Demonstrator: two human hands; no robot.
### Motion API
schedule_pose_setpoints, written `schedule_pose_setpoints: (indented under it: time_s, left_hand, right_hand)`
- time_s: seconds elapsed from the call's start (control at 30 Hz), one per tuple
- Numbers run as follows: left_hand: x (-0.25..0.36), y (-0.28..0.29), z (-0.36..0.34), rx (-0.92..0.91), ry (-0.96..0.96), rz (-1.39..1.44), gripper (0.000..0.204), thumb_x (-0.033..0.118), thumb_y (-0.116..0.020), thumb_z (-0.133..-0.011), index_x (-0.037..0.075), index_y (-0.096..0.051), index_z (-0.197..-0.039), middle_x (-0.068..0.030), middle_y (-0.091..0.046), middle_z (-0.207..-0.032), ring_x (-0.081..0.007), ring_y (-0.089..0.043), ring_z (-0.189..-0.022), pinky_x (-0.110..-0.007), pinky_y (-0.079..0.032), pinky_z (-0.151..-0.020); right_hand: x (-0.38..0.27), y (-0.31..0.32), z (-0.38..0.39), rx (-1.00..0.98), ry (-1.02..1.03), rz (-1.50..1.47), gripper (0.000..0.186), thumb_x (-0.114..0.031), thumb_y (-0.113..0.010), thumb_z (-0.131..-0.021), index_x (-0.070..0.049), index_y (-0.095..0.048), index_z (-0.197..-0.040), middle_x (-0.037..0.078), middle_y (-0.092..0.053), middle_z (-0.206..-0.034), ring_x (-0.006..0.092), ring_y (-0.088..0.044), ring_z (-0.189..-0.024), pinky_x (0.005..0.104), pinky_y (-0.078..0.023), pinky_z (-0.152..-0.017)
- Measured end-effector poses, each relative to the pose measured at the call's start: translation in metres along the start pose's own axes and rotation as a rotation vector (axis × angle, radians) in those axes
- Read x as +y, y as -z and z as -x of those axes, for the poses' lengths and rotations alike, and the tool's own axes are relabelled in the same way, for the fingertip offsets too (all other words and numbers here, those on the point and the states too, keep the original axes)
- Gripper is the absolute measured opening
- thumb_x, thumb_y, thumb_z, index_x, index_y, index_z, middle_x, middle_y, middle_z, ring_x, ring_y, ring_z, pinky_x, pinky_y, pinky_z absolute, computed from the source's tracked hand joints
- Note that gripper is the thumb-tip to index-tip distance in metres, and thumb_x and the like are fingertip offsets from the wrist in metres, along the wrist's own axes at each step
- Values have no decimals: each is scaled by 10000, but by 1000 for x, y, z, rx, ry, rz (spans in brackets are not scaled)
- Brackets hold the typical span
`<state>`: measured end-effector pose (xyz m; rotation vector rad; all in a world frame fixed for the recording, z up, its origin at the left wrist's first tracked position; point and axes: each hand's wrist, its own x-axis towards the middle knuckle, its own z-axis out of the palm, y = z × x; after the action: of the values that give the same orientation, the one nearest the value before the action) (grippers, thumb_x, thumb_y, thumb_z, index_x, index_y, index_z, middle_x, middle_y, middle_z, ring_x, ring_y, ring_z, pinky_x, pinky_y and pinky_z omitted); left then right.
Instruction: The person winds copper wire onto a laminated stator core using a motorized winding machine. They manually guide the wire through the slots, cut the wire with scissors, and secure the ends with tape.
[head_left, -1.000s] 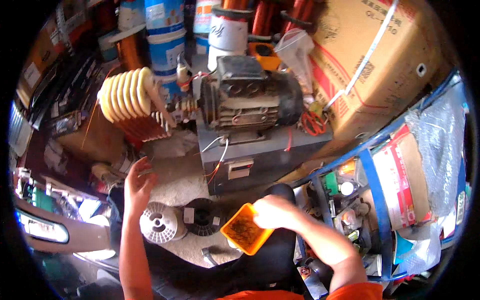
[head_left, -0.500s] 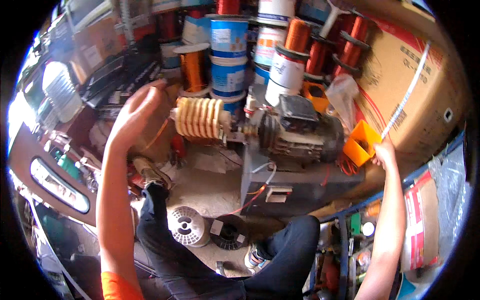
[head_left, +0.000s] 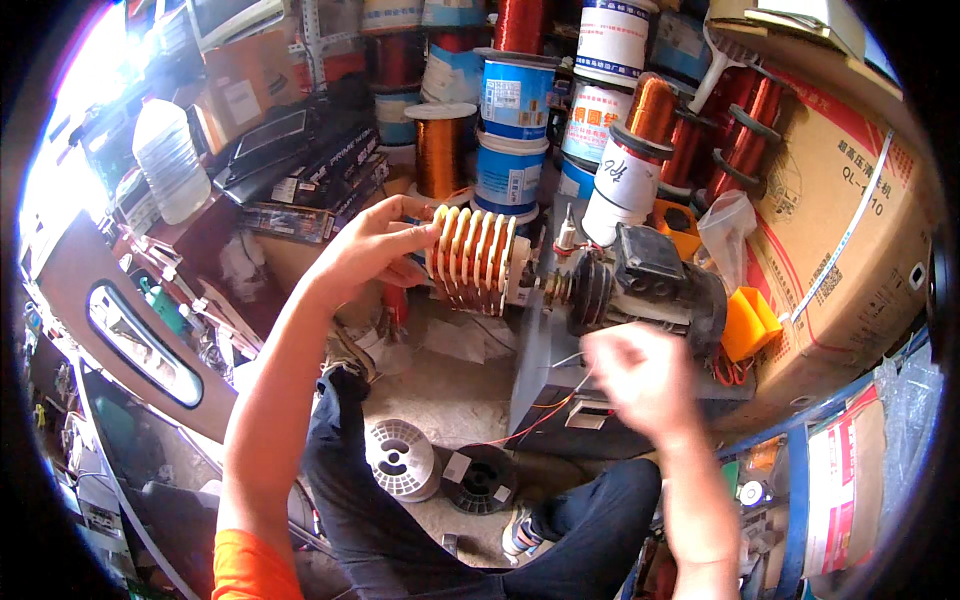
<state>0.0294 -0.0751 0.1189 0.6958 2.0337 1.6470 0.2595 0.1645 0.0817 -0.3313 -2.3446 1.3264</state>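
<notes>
Your left hand [head_left: 375, 250] rests on a cream winding former [head_left: 477, 258] with copper-brown stripes. At its three o'clock, the motor [head_left: 650, 285] is dark grey. At the motor's three o'clock, an orange tray [head_left: 750, 322]. At twelve o'clock, blue-and-white tubs [head_left: 512, 130] and copper-coloured wire spools [head_left: 438, 150].

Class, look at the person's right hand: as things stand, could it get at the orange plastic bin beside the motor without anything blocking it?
Probably yes. The right hand, blurred, hangs in front of the motor, and the orange plastic bin sits just to its right against the cardboard box, with open space between hand and bin.
</notes>
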Motion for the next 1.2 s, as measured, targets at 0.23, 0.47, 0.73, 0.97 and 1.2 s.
schedule_pose_setpoints:
  time_s: [0.23,0.47,0.73,0.97,1.2]
  left_hand:
    - [8,-9,8,-96,28,46,353,268,-699,-881,80,-492,-1096,-52,-632,-954,-154,-670,-763,-277,-559,-654]
    - [-6,-9,37,-94,22,147,369,234,-689,-895,10,-507,-1125,-92,-614,-997,-168,-670,-836,-279,-563,-711]
    - [-54,-30,52,45,-188,-69,505,79,-758,-783,34,-445,-1177,-68,-552,-1081,-148,-582,-910,-295,-496,-791]
    - [-91,-87,57,507,-557,-475,964,176,-912,-590,49,-307,-1330,-212,-337,-1378,-321,-437,-1234,-427,-399,-1032]
    - [-86,-107,59,549,-403,-357,1160,166,-931,-513,143,-247,-1449,-231,-249,-1377,-417,-356,-1267,-456,-371,-1058]
  right_hand:
    - [-16,-183,-33,-343,-79,-636,691,-299,-722,-857,70,-413,-1353,238,-540,-1285,239,-554,-1157,340,-421,-998]
    - [-37,-200,8,-140,-225,-1060,251,-203,-617,-940,-4,-577,-1088,-29,-561,-782,45,-515,-672,210,-414,-589]
    - [-24,-132,80,184,24,-372,139,-89,-569,-961,9,-593,-1056,1,-574,-706,37,-494,-596,212,-411,-527]
    - [-16,-101,140,-42,-59,-232,212,-66,-512,-973,30,-605,-1137,35,-573,-680,74,-549,-606,233,-448,-553]
    - [-31,-72,161,68,-119,-294,286,-171,-446,-1025,67,-560,-1136,25,-551,-658,71,-501,-559,212,-416,-545]
